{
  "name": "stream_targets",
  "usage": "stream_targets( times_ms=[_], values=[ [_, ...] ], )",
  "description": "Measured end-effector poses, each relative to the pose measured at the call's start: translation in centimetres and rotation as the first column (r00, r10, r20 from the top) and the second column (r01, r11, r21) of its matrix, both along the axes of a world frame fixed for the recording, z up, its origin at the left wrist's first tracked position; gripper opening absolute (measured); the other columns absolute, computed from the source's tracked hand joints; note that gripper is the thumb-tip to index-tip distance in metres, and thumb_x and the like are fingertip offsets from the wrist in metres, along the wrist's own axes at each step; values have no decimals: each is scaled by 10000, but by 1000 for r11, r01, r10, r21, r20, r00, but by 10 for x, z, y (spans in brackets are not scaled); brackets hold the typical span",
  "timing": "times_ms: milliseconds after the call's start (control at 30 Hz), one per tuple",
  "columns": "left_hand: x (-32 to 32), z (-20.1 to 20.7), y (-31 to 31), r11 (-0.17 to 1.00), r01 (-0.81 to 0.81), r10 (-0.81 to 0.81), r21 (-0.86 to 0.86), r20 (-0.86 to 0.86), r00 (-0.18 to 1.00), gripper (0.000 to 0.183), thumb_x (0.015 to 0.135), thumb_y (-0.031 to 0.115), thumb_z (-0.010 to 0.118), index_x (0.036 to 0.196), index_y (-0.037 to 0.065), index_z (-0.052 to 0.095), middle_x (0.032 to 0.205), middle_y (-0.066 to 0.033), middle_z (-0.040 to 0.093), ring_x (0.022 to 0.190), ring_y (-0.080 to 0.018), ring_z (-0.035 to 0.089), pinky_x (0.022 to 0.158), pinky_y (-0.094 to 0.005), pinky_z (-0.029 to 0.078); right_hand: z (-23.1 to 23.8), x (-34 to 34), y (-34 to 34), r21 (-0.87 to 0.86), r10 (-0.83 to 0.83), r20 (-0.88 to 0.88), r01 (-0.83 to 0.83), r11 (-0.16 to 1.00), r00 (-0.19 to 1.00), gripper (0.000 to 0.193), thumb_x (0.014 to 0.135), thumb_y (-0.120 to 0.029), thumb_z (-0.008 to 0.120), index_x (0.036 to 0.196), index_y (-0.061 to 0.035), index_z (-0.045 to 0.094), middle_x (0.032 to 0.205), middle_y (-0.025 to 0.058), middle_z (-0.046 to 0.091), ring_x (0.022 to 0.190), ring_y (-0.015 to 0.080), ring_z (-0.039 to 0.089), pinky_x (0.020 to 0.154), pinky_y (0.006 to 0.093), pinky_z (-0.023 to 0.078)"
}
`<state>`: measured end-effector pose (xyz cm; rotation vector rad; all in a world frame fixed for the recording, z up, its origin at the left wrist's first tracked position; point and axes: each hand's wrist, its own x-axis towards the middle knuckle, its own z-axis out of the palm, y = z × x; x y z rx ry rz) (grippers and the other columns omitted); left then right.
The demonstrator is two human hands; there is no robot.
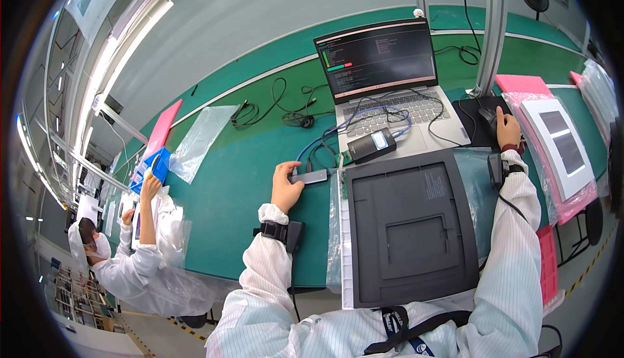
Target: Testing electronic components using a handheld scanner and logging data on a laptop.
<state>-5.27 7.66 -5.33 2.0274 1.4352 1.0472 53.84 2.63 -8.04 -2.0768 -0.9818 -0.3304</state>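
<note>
My left hand (285,188) is closed around the end of a small grey USB hub (311,177), with cables running up from beside it. On the right, my right hand (508,130) rests over a black computer mouse (489,116) on a dark mouse pad (480,138). Between them stands an open laptop (383,59) with text on its dark screen. A black box with cables (368,146) lies on the laptop's front edge. Closest to me is a large black panel (411,195) with a recessed rectangle, its white edge showing at the left.
Loose black cables (273,108) lie on the green table (240,182). Clear plastic bags (205,137) are at the left. A white framed panel (560,153) rests on pink foam (575,207) at the right. A metal post (494,33) rises behind the mouse. Another person (143,273) works at the left.
</note>
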Motion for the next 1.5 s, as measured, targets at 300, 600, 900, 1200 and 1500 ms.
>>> stream_targets(
  times_ms=[300,600,900,1200,1500],
  values=[
    [-3,-3,2,1000,3,-4,-28,-12,1000,474,610,-54,520,1064,67,576,1105,-67,480,1004,-221,478,845,-297,416,-2,0,0,2,-10,-4,10,1000,1000,595,878,-531,447,765,23,631,810,205,612,798,366,574,750,432,428],
    [-6,-7,4,1000,-5,5,-8,-26,1000,445,611,-43,523,1044,40,587,1126,-98,483,1034,-242,483,890,-302,404,-2,0,0,-5,-2,-10,2,1000,1000,591,880,-529,446,776,23,631,827,202,613,805,364,574,751,432,428],
    [-3,-2,2,998,-46,44,-33,-60,997,400,614,-26,529,1002,34,609,1133,-111,475,1021,-256,492,858,-302,423,-1,1,1,-8,2,-16,-2,1000,1000,590,878,-527,452,784,28,630,835,209,611,813,366,573,757,431,427],
    [-5,-7,2,999,-37,38,22,-73,997,382,621,-18,536,994,33,601,1142,-124,463,1007,-261,489,874,-308,419,-1,0,0,-49,-21,-20,20,999,1000,596,874,-539,447,794,21,633,847,203,612,820,362,571,764,428,426],
    [12,10,-12,991,51,-10,121,-314,949,535,640,33,563,1164,138,532,1210,-117,439,1129,-331,387,972,-419,321,-2,1,0,-19,-6,-13,6,1000,1000,607,868,-551,446,784,20,634,838,199,613,813,359,574,760,428,429]
  ],
)
